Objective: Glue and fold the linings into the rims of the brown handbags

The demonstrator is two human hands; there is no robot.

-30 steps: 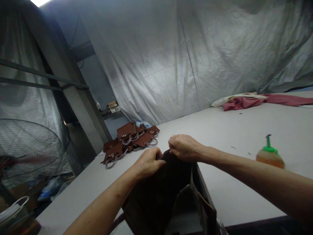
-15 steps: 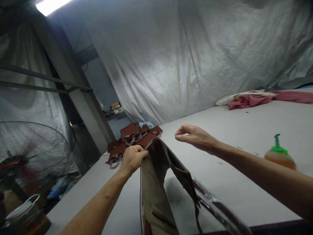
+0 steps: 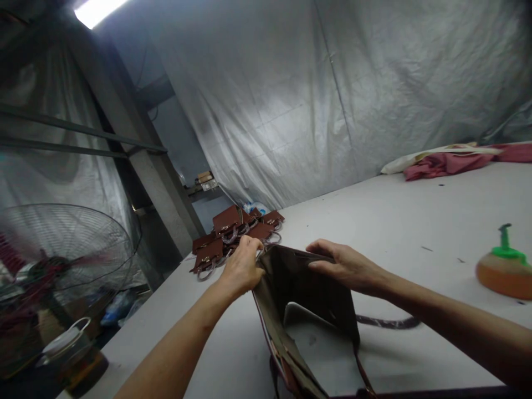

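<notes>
A brown handbag (image 3: 316,282) stands gaping on the table in front of me, its olive-brown lining showing. My left hand (image 3: 243,266) is closed on the bag's far left top corner, thumb against the lining. At the opposite wall, my right hand (image 3: 344,265) pinches the top edge between thumb and fingers. A plastic-wrapped handle (image 3: 388,322) sticks out to the right below my right forearm. Between the bag's walls a pale surface shows; I cannot tell whether it is the table or a panel.
Several brown handbags (image 3: 226,221) lie piled at the table's (image 3: 374,216) far left. To the right stands a squeeze bottle (image 3: 505,271) with a green cap and orange liquid. Pink cloth (image 3: 446,164) lies at the back. Left are a lidded jar (image 3: 78,360) and a fan (image 3: 62,266).
My right hand has come down from the air onto the bag's right wall and taken hold of its edge. The bag's walls have spread wider. My left hand keeps its hold.
</notes>
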